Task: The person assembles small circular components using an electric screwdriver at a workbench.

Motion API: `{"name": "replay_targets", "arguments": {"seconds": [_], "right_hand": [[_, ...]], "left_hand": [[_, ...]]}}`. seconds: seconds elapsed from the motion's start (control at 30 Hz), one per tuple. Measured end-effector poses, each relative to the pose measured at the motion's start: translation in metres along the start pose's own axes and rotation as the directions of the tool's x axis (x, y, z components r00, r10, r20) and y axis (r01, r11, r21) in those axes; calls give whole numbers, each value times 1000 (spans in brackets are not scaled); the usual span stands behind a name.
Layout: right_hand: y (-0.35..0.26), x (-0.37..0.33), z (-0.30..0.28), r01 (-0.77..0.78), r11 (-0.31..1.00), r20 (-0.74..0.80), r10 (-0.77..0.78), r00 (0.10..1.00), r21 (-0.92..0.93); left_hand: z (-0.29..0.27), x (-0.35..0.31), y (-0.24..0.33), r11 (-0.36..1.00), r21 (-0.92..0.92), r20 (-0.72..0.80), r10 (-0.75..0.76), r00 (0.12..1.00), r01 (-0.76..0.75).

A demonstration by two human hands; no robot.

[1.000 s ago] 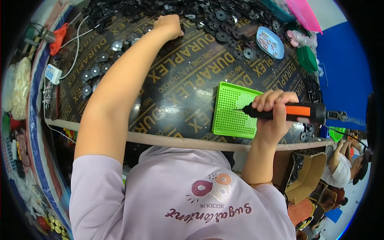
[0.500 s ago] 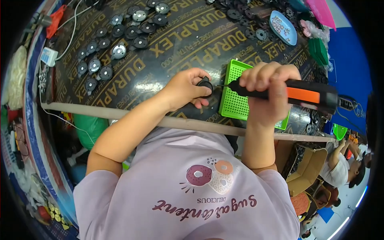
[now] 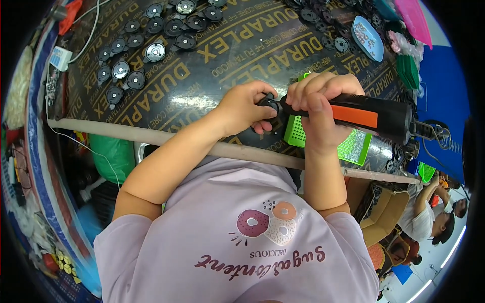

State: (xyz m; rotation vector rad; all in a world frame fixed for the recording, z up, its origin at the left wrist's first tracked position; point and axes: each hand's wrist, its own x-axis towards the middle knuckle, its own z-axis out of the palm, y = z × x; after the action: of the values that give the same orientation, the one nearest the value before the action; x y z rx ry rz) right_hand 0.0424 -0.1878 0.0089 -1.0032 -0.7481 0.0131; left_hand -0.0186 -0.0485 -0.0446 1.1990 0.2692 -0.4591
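Note:
My left hand (image 3: pixel 245 110) pinches a small round black plastic part (image 3: pixel 269 103) above the dark table. My right hand (image 3: pixel 323 103) wraps round a black electric screwdriver with an orange panel (image 3: pixel 354 116), held nearly level. Its nose meets the black part, though the exact contact of the tip is hidden between the hands. Beneath the right hand lies a bright green perforated tray (image 3: pixel 294 133), with many small shiny pieces in its near right section. A coiled cord (image 3: pixel 444 143) trails from the screwdriver's back end.
Several black round parts with metal discs (image 3: pixel 155 51) lie at the far left. A heap of black parts (image 3: pixel 328 22) and a light-blue dish of small pieces (image 3: pixel 368 38) are at the far right. A padded edge (image 3: pixel 237 150) borders the table. Another person (image 3: pixel 429 214) sits at right.
The screwdriver has moved left, bringing its nose up to the black part; its shaft was visible apart before. My left hand has shifted slightly right. The view has moved a little.

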Motion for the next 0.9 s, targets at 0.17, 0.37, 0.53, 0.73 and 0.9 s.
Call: {"name": "replay_targets", "arguments": {"seconds": [0.17, 0.37, 0.53, 0.73, 0.9], "right_hand": [[-3, 0, 3, -71, 997, 154, 68, 986, 18], [0, 1, -1, -83, 995, 168, 90, 982, -48], [-3, 2, 0, -22, 1000, 231, 26, 973, -21], [-44, 13, -23, 127, 990, -9, -126, 992, 55], [-41, 9, -61, -84, 938, -390, -58, 919, -337]], "left_hand": [[-2, 2, -3, 1000, 25, 14, 12, 1000, -13], [-1, 3, -2, 999, 46, 20, 5, 1000, -5], [-2, 5, -6, 999, -10, 58, 40, 998, -39], [5, -7, 5, 999, 25, -46, -40, 998, 41], [14, -17, 11, 989, -150, -39, -9, 999, 3]]}}
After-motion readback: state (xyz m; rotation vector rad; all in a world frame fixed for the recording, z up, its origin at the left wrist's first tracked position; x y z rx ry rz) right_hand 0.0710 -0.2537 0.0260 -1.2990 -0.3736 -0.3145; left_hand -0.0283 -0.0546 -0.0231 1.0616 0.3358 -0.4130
